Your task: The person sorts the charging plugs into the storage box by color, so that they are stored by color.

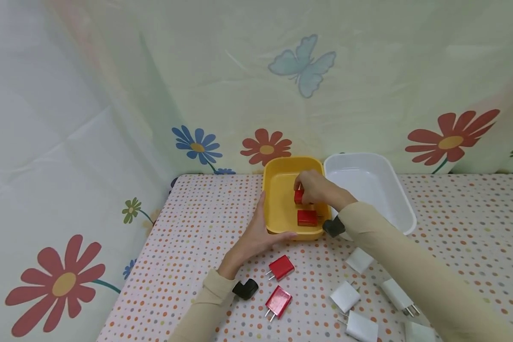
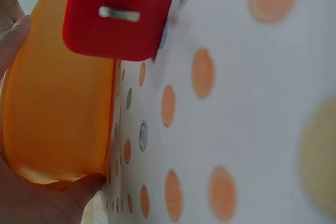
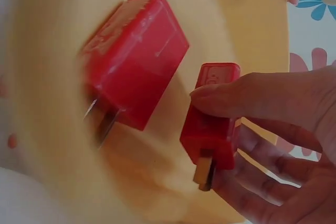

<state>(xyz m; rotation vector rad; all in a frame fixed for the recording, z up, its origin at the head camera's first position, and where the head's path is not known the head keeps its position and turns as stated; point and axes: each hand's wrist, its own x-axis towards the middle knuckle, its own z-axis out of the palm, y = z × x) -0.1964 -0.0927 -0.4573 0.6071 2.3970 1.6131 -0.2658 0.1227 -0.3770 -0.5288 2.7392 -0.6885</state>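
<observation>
My right hand (image 1: 311, 185) reaches over the yellow container (image 1: 278, 218) and pinches a red plug adapter (image 3: 212, 116) between thumb and fingers. Its metal prongs stick out toward the camera in the right wrist view. A second red plug adapter (image 1: 307, 218) lies inside the container. Around the container's near left corner, my left hand (image 1: 256, 232) holds on, the thumb along the front rim and the fingers at the left wall. Two more red plug adapters, one nearer the container (image 1: 282, 267) and one closer to me (image 1: 278, 301), lie on the table by the left wrist.
A white container (image 1: 367, 190) stands against the yellow one on the right. Several white plug adapters (image 1: 345, 296) lie scattered on the dotted tablecloth (image 1: 213, 213), some close to the right sleeve. Behind the table hangs a flowered curtain (image 1: 222, 85).
</observation>
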